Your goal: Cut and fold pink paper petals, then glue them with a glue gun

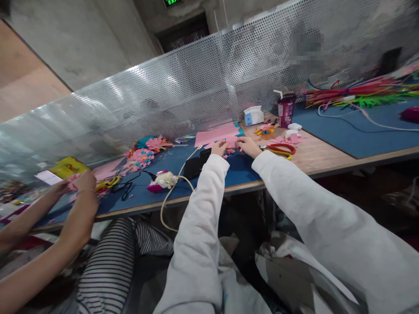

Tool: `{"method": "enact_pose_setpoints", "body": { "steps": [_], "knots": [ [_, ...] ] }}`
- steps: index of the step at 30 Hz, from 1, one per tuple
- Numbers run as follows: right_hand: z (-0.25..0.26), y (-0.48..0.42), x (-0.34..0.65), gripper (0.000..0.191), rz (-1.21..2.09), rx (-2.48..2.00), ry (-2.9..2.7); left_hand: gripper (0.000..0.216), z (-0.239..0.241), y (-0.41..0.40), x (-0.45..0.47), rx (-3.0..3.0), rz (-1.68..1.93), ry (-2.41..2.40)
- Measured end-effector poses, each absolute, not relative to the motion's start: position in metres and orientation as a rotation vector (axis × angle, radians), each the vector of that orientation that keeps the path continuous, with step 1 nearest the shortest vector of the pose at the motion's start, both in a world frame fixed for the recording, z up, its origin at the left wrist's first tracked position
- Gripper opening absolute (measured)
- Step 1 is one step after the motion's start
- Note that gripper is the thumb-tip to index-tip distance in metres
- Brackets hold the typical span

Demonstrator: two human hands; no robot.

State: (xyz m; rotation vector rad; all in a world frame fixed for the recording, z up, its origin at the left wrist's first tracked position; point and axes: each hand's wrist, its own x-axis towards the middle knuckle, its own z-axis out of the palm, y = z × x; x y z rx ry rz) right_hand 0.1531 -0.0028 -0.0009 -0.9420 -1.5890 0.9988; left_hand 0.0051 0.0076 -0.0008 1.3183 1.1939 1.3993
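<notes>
My left hand (218, 148) and my right hand (248, 146) meet over the blue mat (242, 170) at the table's far side. Both pinch a small pink paper piece (231, 141) between them, fingers closed on it. Larger pink paper sheets (218, 134) lie just behind the hands. Small pink scraps lie scattered under the hands. Red-handled scissors (281, 149) lie to the right of my right hand. Both my arms wear white sleeves.
A co-worker's bare arms (77, 192) work at the left by pink paper flowers (144, 155). A glue gun (162, 179) with cable, a black phone (195, 165), a tissue box (253, 116), a purple cup (286, 110) and coloured sticks (360, 93) lie around. A perforated metal screen (196, 87) backs the table.
</notes>
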Motion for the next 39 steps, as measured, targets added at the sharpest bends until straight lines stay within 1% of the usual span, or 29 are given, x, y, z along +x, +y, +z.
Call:
{"method": "enact_pose_setpoints", "body": {
  "steps": [10,13,14,17,18,20,24,26,28,31,34,39],
  "knots": [
    [-0.001,-0.003,0.154,0.02,1.067,-0.947,-1.51,0.015,-0.001,0.008,0.004,1.33,1.433,1.138],
    [0.001,-0.003,0.155,0.012,1.113,-0.973,-1.451,0.014,0.001,0.005,0.006,1.318,1.425,1.165],
    [0.001,-0.003,0.155,0.015,1.124,-0.97,-1.422,0.013,0.002,0.005,0.006,1.301,1.429,1.175],
    [0.001,-0.003,0.156,0.046,1.084,-0.885,-1.43,0.013,0.002,0.005,0.006,1.253,1.435,1.194],
    [0.0,-0.003,0.157,0.05,1.053,-0.846,-1.481,0.014,0.001,0.005,0.005,1.251,1.422,1.191],
    [-0.003,0.0,0.157,0.047,0.995,-0.808,-1.603,0.015,0.0,0.007,0.004,1.249,1.399,1.171],
    [-0.007,0.004,0.157,0.021,0.964,-0.817,-1.669,0.017,-0.001,0.008,0.002,1.187,1.394,1.124],
    [-0.007,0.005,0.157,0.015,0.975,-0.808,-1.628,0.014,0.002,0.005,0.003,1.157,1.358,1.11],
    [-0.004,0.003,0.157,0.015,0.993,-0.802,-1.574,0.012,0.007,0.001,0.005,1.138,1.344,1.081],
    [-0.001,0.0,0.157,0.019,1.007,-0.818,-1.473,0.025,0.012,-0.008,0.008,1.166,1.377,0.98],
    [0.001,0.0,0.158,0.022,0.997,-0.847,-1.421,0.032,0.013,-0.013,0.009,1.27,1.382,0.899],
    [0.0,0.002,0.159,0.024,0.989,-0.839,-1.419,0.029,0.005,-0.009,0.01,1.332,1.43,1.066]
  ]
}}
